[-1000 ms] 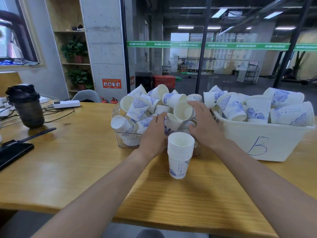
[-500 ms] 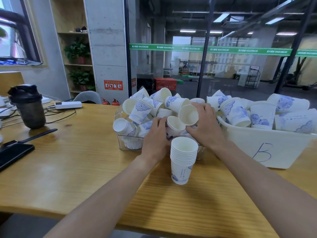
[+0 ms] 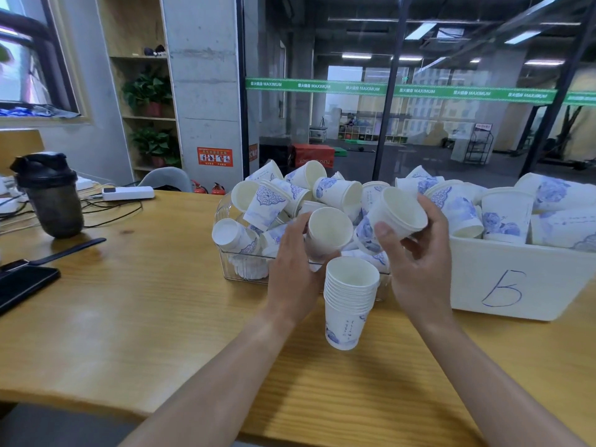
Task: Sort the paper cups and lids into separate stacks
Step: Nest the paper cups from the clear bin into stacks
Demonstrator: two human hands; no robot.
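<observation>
Each hand, left hand [image 3: 295, 269] and right hand [image 3: 419, 262], grips a light, crushable paper cup [image 3: 329, 232] mid-frame; hold the walls gently.

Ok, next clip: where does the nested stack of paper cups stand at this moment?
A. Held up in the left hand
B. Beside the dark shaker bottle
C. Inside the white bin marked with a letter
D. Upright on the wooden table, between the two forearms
D: the nested stack stands upright on the wooden table in front of the clear bin, while the left hand and right hand each hold a single cup above it.
</observation>
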